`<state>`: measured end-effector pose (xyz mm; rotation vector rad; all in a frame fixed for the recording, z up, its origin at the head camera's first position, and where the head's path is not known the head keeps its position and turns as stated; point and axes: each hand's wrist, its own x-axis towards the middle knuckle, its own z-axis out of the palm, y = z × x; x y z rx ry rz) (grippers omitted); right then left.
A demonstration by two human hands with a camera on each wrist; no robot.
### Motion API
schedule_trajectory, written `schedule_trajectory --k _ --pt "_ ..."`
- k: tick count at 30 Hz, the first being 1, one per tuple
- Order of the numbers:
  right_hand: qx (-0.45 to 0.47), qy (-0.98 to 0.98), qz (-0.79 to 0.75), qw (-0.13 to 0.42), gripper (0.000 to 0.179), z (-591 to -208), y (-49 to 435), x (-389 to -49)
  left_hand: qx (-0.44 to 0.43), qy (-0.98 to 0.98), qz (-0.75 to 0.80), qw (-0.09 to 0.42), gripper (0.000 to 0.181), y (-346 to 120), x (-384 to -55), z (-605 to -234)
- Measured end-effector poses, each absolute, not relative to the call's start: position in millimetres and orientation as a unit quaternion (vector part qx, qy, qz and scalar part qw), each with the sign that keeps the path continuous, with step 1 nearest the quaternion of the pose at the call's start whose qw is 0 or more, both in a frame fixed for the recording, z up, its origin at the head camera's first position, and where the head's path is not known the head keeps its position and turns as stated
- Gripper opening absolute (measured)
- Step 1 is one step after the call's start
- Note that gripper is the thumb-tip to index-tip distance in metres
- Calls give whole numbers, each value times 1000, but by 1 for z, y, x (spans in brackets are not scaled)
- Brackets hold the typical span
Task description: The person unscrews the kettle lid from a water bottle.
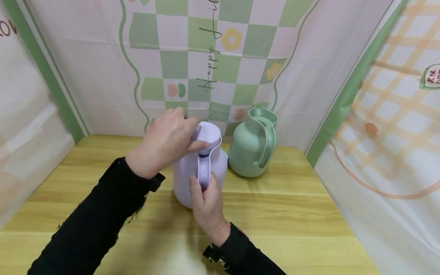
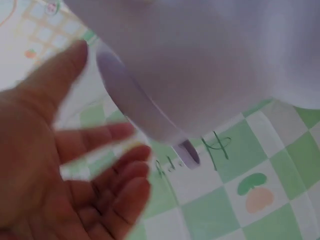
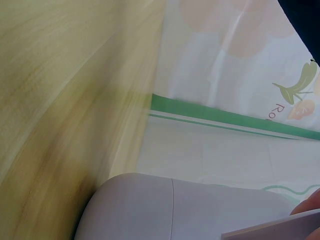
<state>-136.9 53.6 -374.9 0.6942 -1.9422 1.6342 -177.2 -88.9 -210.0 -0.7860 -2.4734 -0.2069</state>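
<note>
A lilac thermos jug (image 1: 182,179) stands on the wooden table with its handle (image 1: 204,170) facing me. My right hand (image 1: 209,206) grips the lower part of that handle, thumb along its left side. Over the left side of the round lilac lid (image 1: 209,131) is my left hand (image 1: 168,137), thumb at the lid's near edge. In the left wrist view the thumb and loosely bent fingers (image 2: 130,197) spread beside the lid's rim (image 2: 135,102). A dark line shows beneath the lid, near the handle's top. The right wrist view shows the jug's side (image 3: 135,210) and a few fingertips (image 3: 311,202).
A green jug (image 1: 245,149) of similar shape stands just right of and behind the lilac one, its handle toward the right front. Printed cloth (image 1: 99,76) with green checks hangs behind the wooden table (image 1: 288,217) and along both sides.
</note>
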Motion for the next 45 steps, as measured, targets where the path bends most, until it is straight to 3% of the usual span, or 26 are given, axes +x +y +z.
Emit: schedule_trajectory --k 7,18,31,45 --pt "260 -715 601 244 19 -375 54 -137 -421 -887 -124 146 59 -95 -202 -207" --pt "251 -720 601 240 21 -373 54 -136 -391 -910 -116 71 59 -91 -212 -209" --pt "247 -719 604 239 24 -374 54 -136 -391 -908 -128 71 55 -94 -210 -208" --pt "245 -721 602 240 22 -373 54 -135 -388 -899 -116 164 51 -89 -213 -214"
